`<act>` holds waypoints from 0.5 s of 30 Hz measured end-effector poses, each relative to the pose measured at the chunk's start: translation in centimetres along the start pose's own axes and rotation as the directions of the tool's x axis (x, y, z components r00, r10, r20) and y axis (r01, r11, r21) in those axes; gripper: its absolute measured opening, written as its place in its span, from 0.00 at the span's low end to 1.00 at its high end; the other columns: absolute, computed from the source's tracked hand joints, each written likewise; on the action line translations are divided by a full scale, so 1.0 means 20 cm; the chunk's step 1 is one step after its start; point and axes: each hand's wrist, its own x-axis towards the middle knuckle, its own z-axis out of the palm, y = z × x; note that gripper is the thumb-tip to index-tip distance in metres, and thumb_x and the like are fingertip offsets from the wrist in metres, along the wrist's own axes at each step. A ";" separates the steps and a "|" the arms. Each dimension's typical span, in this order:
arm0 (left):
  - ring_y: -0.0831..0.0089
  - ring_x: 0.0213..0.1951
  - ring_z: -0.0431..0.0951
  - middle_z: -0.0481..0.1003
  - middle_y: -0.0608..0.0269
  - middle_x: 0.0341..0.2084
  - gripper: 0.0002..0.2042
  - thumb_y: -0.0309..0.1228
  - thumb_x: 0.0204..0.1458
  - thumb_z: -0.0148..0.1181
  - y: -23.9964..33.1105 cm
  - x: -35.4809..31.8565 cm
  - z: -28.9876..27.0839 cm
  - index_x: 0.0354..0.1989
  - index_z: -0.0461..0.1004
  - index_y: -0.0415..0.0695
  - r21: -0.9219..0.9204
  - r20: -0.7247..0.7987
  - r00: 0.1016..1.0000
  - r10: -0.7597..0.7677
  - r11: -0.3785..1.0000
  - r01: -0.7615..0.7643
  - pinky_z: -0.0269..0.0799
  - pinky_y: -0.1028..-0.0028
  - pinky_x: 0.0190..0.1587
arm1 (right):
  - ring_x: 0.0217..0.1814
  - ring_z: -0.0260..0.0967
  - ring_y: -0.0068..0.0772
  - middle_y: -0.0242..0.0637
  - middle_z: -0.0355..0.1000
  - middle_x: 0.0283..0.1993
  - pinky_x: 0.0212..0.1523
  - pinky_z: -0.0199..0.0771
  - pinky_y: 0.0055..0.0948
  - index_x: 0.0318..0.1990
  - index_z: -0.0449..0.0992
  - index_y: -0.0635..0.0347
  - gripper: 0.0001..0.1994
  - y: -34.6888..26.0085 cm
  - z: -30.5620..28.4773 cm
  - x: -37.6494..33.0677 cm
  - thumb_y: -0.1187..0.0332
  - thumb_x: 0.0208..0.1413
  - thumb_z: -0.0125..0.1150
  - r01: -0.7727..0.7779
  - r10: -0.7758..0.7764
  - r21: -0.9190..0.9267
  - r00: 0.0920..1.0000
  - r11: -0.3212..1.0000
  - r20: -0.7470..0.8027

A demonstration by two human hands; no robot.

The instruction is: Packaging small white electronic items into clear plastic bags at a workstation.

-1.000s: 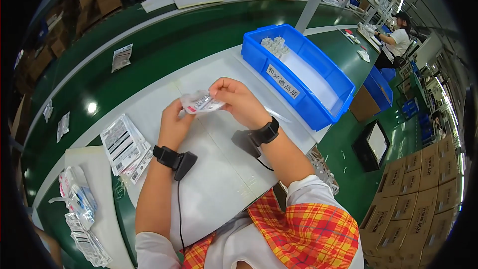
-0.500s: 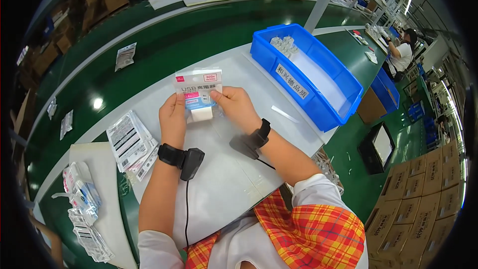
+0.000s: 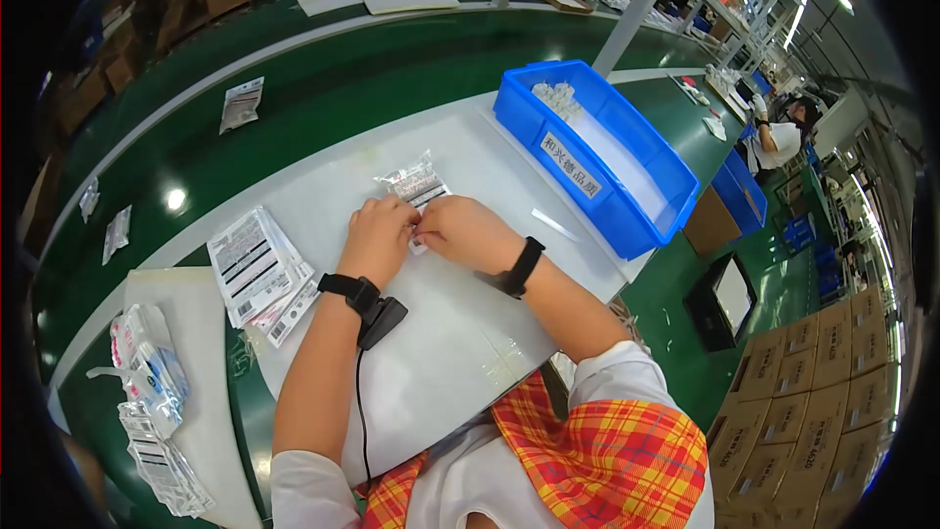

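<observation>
Now | left hand [image 3: 377, 238] and right hand [image 3: 465, 232] together at frame centre, pinching a clear packet [image 3: 415, 183] flat on the white table [image 3: 460, 333] | blue bin [image 3: 612, 176] upper right

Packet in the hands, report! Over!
Left hand and right hand both pinching clear packet flat on white mat. Blue bin alongside, nothing blocking.

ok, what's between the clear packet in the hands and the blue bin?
Head view: bare white tabletop runs from the clear packet to the blue bin. A thin white strip lies lower, nearer the right hand.
</observation>
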 end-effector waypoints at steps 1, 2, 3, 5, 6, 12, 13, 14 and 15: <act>0.61 0.47 0.70 0.74 0.65 0.39 0.12 0.25 0.50 0.56 0.00 0.00 0.00 0.42 0.78 0.50 -0.011 -0.015 1.000 0.006 1.000 -0.007 0.58 0.60 0.53 | 0.41 0.72 0.48 0.43 0.75 0.36 0.44 0.72 0.37 0.34 0.81 0.57 0.09 -0.02 0.02 -0.01 0.76 0.43 0.62 0.055 -0.056 -0.042 0.998 0.998 -0.032; 0.61 0.47 0.70 0.74 0.65 0.39 0.12 0.25 0.50 0.56 0.00 0.00 0.01 0.42 0.78 0.50 -0.019 -0.014 1.000 0.004 1.000 -0.005 0.58 0.60 0.53 | 0.39 0.72 0.48 0.43 0.74 0.33 0.43 0.72 0.38 0.33 0.81 0.58 0.08 -0.02 0.02 -0.01 0.75 0.42 0.63 0.114 -0.120 -0.088 0.991 0.990 -0.060; 0.62 0.47 0.69 0.73 0.66 0.40 0.13 0.25 0.49 0.56 0.00 0.00 0.02 0.43 0.78 0.51 -0.018 -0.018 1.000 0.008 1.000 -0.008 0.58 0.60 0.54 | 0.39 0.72 0.48 0.43 0.74 0.33 0.43 0.72 0.38 0.33 0.81 0.58 0.08 -0.01 0.03 -0.01 0.75 0.42 0.63 0.112 -0.117 -0.090 0.992 0.990 -0.052; 0.63 0.49 0.68 0.71 0.69 0.42 0.14 0.25 0.48 0.57 0.00 -0.01 0.02 0.45 0.76 0.52 -0.013 -0.027 1.000 0.014 1.000 -0.015 0.58 0.61 0.54 | 0.38 0.71 0.48 0.43 0.72 0.30 0.41 0.72 0.39 0.31 0.80 0.59 0.06 0.02 0.02 0.00 0.73 0.42 0.64 0.100 -0.101 -0.017 0.994 0.995 -0.033; 0.63 0.49 0.68 0.71 0.69 0.42 0.14 0.25 0.48 0.57 0.00 -0.01 0.02 0.45 0.76 0.52 -0.019 -0.028 1.000 0.011 1.000 -0.012 0.58 0.61 0.54 | 0.37 0.71 0.47 0.43 0.71 0.28 0.40 0.72 0.40 0.29 0.80 0.60 0.05 0.03 0.02 0.01 0.72 0.43 0.65 0.094 -0.094 0.019 0.995 0.995 -0.023; 0.63 0.50 0.67 0.71 0.69 0.43 0.15 0.26 0.48 0.58 0.00 0.00 0.01 0.47 0.75 0.52 0.009 0.011 1.000 0.012 1.000 -0.012 0.57 0.62 0.55 | 0.38 0.71 0.48 0.43 0.72 0.30 0.40 0.71 0.40 0.27 0.78 0.61 0.04 0.03 0.02 0.03 0.72 0.42 0.64 0.028 -0.030 0.050 0.999 0.998 0.038; 0.62 0.50 0.67 0.71 0.69 0.43 0.16 0.26 0.48 0.58 0.00 0.00 0.01 0.47 0.74 0.51 0.008 0.010 1.000 0.018 1.000 -0.018 0.57 0.62 0.55 | 0.38 0.71 0.49 0.43 0.72 0.31 0.40 0.70 0.41 0.26 0.78 0.61 0.03 0.04 0.03 0.04 0.73 0.42 0.63 0.056 -0.057 0.035 0.997 0.998 0.045; 0.62 0.50 0.67 0.71 0.69 0.43 0.16 0.26 0.48 0.58 -0.01 0.00 0.01 0.47 0.74 0.51 0.002 0.018 0.999 0.030 1.000 -0.031 0.57 0.62 0.55 | 0.38 0.71 0.49 0.44 0.72 0.32 0.40 0.70 0.41 0.26 0.77 0.62 0.02 0.05 0.04 0.04 0.74 0.43 0.62 0.079 -0.080 0.020 0.996 0.997 0.050; 0.62 0.50 0.67 0.71 0.69 0.43 0.16 0.26 0.48 0.58 -0.01 0.00 0.00 0.47 0.74 0.51 0.017 0.018 1.000 0.013 1.000 -0.013 0.57 0.62 0.55 | 0.38 0.71 0.49 0.44 0.72 0.32 0.40 0.70 0.41 0.26 0.77 0.62 0.02 0.06 0.05 0.04 0.74 0.43 0.62 0.068 -0.069 0.016 0.997 0.998 0.042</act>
